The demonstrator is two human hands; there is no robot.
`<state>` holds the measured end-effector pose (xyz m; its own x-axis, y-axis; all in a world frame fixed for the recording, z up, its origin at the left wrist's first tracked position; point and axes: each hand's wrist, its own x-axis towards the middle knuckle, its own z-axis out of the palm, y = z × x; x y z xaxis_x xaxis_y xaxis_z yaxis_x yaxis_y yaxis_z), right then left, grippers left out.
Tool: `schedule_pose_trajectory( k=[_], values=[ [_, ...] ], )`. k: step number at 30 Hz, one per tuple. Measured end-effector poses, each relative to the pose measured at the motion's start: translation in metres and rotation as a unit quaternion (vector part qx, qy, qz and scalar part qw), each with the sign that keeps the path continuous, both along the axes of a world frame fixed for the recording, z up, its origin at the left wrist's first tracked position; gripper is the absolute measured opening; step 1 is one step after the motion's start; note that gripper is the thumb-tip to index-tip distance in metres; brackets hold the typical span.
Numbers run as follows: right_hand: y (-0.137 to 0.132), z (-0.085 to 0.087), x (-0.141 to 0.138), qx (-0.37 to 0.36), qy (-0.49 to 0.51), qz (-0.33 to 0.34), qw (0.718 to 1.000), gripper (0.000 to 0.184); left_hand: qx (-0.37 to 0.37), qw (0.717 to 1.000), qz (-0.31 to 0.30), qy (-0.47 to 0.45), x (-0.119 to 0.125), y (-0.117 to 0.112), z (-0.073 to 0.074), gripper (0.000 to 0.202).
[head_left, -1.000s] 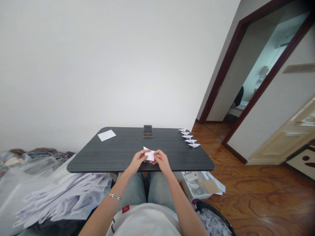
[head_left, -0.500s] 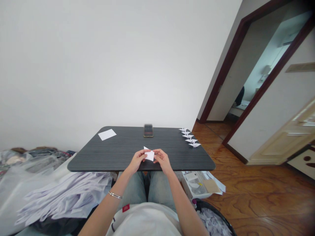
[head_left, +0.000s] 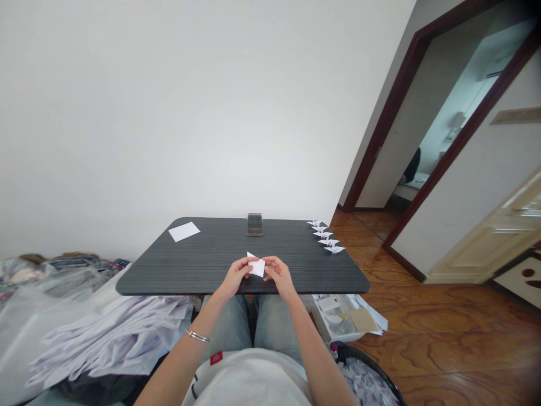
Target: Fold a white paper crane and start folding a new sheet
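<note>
A small white folded paper (head_left: 257, 268) is held between my two hands, just above the front part of the dark table (head_left: 203, 265). My left hand (head_left: 236, 275) pinches its left side, and one pointed corner sticks up past those fingertips. On the other side, my right hand (head_left: 278, 274) grips the right edge between thumb and fingers. Some folds are hidden by the fingers. Several white paper cranes (head_left: 328, 242) stand in a row along the table's right side. Flat white paper (head_left: 184, 231) lies at the back left.
A phone (head_left: 255, 224) stands at the table's back edge by the wall. Below on the right are a white box (head_left: 333, 318) of items and a black bin (head_left: 372, 378) full of paper pieces. Pale folded cloth (head_left: 114, 332) is heaped at the lower left.
</note>
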<state>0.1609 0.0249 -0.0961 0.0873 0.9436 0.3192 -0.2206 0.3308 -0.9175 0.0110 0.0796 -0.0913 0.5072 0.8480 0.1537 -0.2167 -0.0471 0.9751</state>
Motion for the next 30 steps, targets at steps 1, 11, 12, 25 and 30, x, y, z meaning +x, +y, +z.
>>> schedule_pose_trajectory(
  k=[1,11,12,25,30],
  values=[
    [-0.0001,0.0,0.0,-0.001,0.0,-0.001,1.0,0.023,0.001,1.0,0.0,0.0,0.0,-0.0001,0.0002,0.031],
    [0.0005,-0.0011,0.0002,-0.009,-0.003,-0.002,1.0,0.026,0.004,1.0,0.0,0.002,-0.0003,0.0004,-0.0006,0.032],
    [0.0006,-0.0009,0.0002,-0.008,-0.001,-0.002,1.0,0.026,0.004,1.0,0.0,0.002,-0.0003,0.0006,-0.0009,0.031],
    [0.0033,-0.0037,-0.0037,-0.014,-0.032,-0.03,0.999,0.025,0.022,0.999,-0.013,0.026,0.0008,-0.0024,0.0019,0.03],
    [0.0041,-0.0042,-0.0033,-0.026,-0.029,-0.063,0.997,0.016,0.028,0.999,-0.019,0.033,0.0014,-0.0043,0.0027,0.03]
  ],
)
